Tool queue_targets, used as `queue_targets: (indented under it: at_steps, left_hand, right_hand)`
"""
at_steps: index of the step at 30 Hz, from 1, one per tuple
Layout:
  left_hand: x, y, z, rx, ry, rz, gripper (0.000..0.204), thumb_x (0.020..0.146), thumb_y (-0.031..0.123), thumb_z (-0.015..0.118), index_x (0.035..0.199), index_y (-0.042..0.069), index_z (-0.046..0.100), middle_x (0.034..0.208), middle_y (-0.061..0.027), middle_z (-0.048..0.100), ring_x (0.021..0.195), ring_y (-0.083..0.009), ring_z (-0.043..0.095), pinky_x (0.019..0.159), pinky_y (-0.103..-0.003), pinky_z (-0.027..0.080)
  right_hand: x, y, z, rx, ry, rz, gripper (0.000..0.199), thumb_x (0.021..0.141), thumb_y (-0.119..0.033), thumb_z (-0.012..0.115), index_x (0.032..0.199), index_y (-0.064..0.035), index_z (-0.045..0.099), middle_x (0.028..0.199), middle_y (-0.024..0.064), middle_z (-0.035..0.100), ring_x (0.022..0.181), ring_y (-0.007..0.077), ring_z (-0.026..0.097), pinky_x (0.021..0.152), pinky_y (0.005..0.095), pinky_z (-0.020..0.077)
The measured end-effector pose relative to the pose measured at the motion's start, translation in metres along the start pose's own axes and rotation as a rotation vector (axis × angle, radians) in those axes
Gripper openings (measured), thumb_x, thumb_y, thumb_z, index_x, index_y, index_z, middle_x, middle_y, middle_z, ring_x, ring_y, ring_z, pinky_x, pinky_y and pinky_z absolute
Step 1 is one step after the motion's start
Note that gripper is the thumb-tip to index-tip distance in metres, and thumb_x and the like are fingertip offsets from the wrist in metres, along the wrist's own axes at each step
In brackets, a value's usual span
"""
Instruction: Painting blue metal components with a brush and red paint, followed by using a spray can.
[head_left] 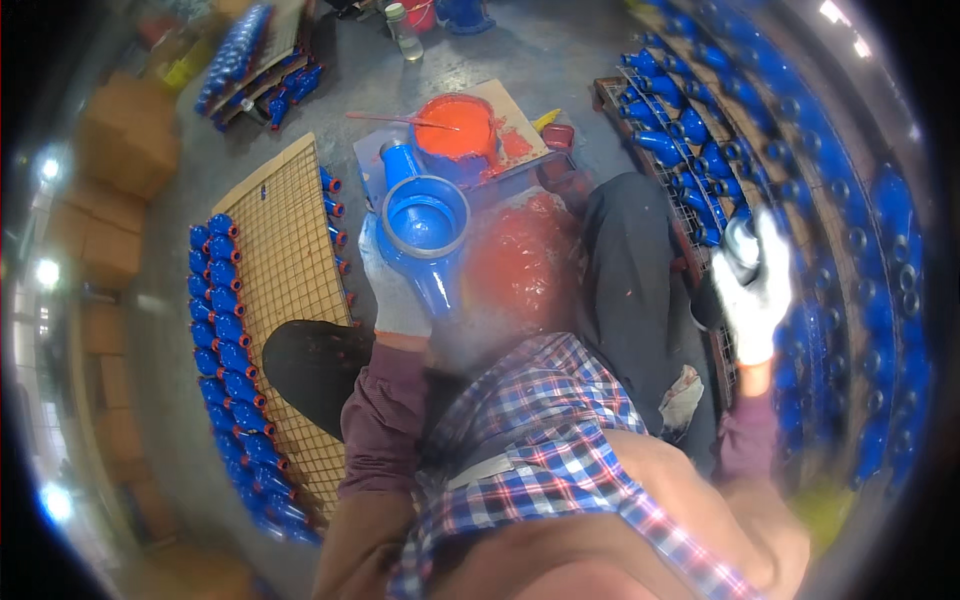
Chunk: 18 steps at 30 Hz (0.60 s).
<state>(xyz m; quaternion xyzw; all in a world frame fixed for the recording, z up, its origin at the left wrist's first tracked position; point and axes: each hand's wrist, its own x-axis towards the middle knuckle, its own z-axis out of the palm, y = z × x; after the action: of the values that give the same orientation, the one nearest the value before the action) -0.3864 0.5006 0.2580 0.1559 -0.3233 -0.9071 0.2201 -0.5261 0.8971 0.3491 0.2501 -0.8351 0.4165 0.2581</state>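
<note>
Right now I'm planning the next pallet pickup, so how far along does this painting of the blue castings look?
Done, it seems: a row of blue castings with orange ends lies beside the mesh panel. In hand: the left hand steadies a large blue casting near the orange paint tub; the right hand holds a blurred object at the rack. Left: many all-blue castings stacked on the right.

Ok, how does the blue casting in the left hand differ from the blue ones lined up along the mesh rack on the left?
The held blue casting, gripped by the gloved left hand, looks far bigger than the row of castings by the mesh rack. Its wide round opening faces up and shows blue inside, while the row pieces lie on the floor with orange-capped ends. It is single; they sit packed side by side. Both share the same bright blue paint.
</note>
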Motion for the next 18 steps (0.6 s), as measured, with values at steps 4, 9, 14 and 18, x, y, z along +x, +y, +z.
queue_targets:
  at_steps: [4,9,14,18]
  left_hand:
    - [-0.003,0.0,0.003,-0.211,-0.011,-0.059,0.081,0.095,0.072,0.033,0.141,0.007,0.045,0.129,-0.0235,0.059,0.099,-0.0388,0.064,0.073,-0.049,0.058]
    - [-0.007,-0.004,0.007,-0.314,-0.016,-0.084,0.07,0.092,0.064,0.042,0.133,0.008,0.051,0.122,-0.0196,0.06,0.095,-0.0343,0.063,0.078,-0.048,0.053]
    - [-0.009,-0.004,0.014,-0.278,-0.017,-0.075,0.059,0.09,0.057,0.051,0.125,0.009,0.056,0.115,-0.0157,0.062,0.091,-0.0299,0.062,0.084,-0.046,0.049]
    - [-0.008,0.016,0.007,0.661,0.097,0.303,0.043,0.087,0.043,0.06,0.115,0.01,0.061,0.105,-0.0115,0.065,0.085,-0.0258,0.062,0.081,-0.043,0.047]
  right_hand:
    - [-0.102,0.083,0.018,-0.486,-0.346,0.351,0.091,0.077,-0.025,0.078,0.155,-0.0218,0.03,0.121,0.0209,0.057,0.096,0.0408,0.066,0.082,0.0434,0.0559]
    - [-0.229,0.162,0.044,-0.499,-0.489,0.689,0.073,0.077,-0.026,0.078,0.14,-0.0185,0.04,0.128,0.0209,0.052,0.102,0.0449,0.063,0.084,0.05,0.0539]
    - [-0.263,0.163,0.027,-0.748,-0.517,0.777,0.065,0.078,-0.044,0.074,0.132,-0.0206,0.047,0.123,0.0126,0.059,0.103,0.0391,0.065,0.086,0.0507,0.0502]
    - [-0.245,0.148,0.015,-0.611,-0.56,0.968,0.071,0.078,-0.054,0.072,0.138,-0.0261,0.046,0.131,0.0086,0.06,0.109,0.0366,0.064,0.092,0.0475,0.0493]
